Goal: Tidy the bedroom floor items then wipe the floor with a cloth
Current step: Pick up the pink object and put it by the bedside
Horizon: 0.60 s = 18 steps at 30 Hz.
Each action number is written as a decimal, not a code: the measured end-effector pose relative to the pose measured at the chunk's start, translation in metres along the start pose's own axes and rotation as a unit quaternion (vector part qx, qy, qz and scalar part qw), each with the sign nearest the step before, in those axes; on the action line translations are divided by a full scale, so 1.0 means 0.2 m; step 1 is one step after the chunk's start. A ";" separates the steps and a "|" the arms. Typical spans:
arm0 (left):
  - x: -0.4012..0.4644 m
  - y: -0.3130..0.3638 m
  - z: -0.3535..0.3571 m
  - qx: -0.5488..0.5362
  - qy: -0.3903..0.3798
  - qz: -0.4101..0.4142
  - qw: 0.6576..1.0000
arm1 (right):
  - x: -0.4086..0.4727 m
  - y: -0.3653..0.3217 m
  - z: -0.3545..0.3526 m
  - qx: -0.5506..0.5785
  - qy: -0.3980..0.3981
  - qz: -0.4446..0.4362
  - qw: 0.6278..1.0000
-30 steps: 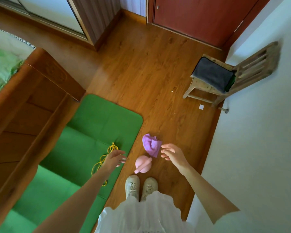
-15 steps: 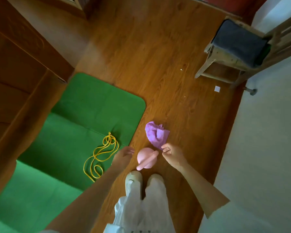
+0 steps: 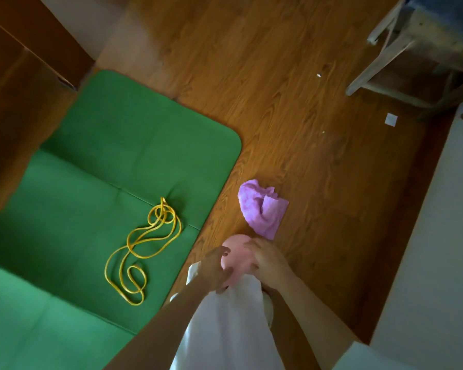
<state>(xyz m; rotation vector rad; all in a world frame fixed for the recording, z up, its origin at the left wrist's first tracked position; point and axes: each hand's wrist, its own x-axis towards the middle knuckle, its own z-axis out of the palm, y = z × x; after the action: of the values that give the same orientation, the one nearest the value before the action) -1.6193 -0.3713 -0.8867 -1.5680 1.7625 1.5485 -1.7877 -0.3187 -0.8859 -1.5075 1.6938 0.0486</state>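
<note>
Both hands are down on the round pink ball-shaped object at about six o'clock in the view, just ahead of the person's white skirt: the left hand cups its left side with fingers curled over the top and thumb underneath, and the right hand wraps its right side, fingers curved over the pink surface. Two hands, one object, gripped from either flank, right at the edge of the skirt; a pale shoe peeks out beside the fabric. Just past the ball, toward twelve o'clock from it and almost touching the right hand's fingertips, lies the crumpled purple cloth, bunched up on the brown wooden plank floor. Over at nine o'clock from the hands, the coiled yellow rope sprawls in loose loops on the green padded floor mat, whose rounded corner ends near the cloth without touching it. Further out, at about one o'clock, small white specks and a little white square scrap of paper sit on the boards. Beyond that, at the top right, stands the weathered wooden chair with something dark grey on its seat. Far left, at ten o'clock, brown wooden furniture borders the mat.
</note>
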 end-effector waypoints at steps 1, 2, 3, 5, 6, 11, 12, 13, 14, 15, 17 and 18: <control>0.03 -0.02 0.03 0.011 -0.012 -0.001 1.000 | 0.03 0.02 0.04 -0.024 -0.016 -0.013 0.999; 0.06 -0.03 0.07 0.022 -0.023 0.002 0.999 | 0.05 0.04 0.08 -0.048 -0.028 -0.030 0.998; 0.08 -0.04 0.09 0.031 -0.034 -0.001 0.999 | 0.06 0.05 0.12 -0.068 -0.040 -0.050 0.996; 0.11 -0.05 0.14 0.039 -0.046 -0.002 0.998 | 0.09 0.08 0.17 -0.112 -0.051 -0.086 0.989; 0.12 -0.06 0.16 0.041 -0.055 0.001 0.998 | 0.11 0.08 0.18 -0.130 -0.056 -0.102 0.985; 0.14 -0.06 0.24 0.096 -0.068 -0.015 0.993 | 0.16 0.02 0.14 -0.184 -0.030 -0.100 0.977; 0.14 -0.06 0.24 0.112 -0.064 -0.011 0.992 | 0.16 0.01 0.14 -0.191 -0.037 -0.092 0.977; 0.14 -0.06 0.24 0.127 -0.070 -0.005 0.989 | 0.15 0.00 0.12 -0.195 -0.065 -0.078 0.976; 0.14 -0.06 0.24 0.142 -0.080 0.001 0.987 | 0.15 -0.02 0.10 -0.200 -0.096 -0.064 0.973; 0.14 -0.06 0.24 0.153 -0.090 0.003 0.984 | 0.15 -0.02 0.10 -0.212 -0.104 -0.053 0.970; 0.14 -0.05 0.22 0.174 -0.097 0.006 0.980 | 0.14 -0.03 0.08 -0.208 -0.140 -0.020 0.968; 0.14 -0.04 0.20 0.187 -0.098 0.010 0.977 | 0.13 -0.05 0.08 -0.200 -0.142 -0.006 0.970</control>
<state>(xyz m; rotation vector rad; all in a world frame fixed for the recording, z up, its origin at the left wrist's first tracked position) -1.6391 -0.3496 -0.9272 -1.1780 1.8302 1.2386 -1.7691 -0.3337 -0.9060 -1.7047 1.4991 0.6035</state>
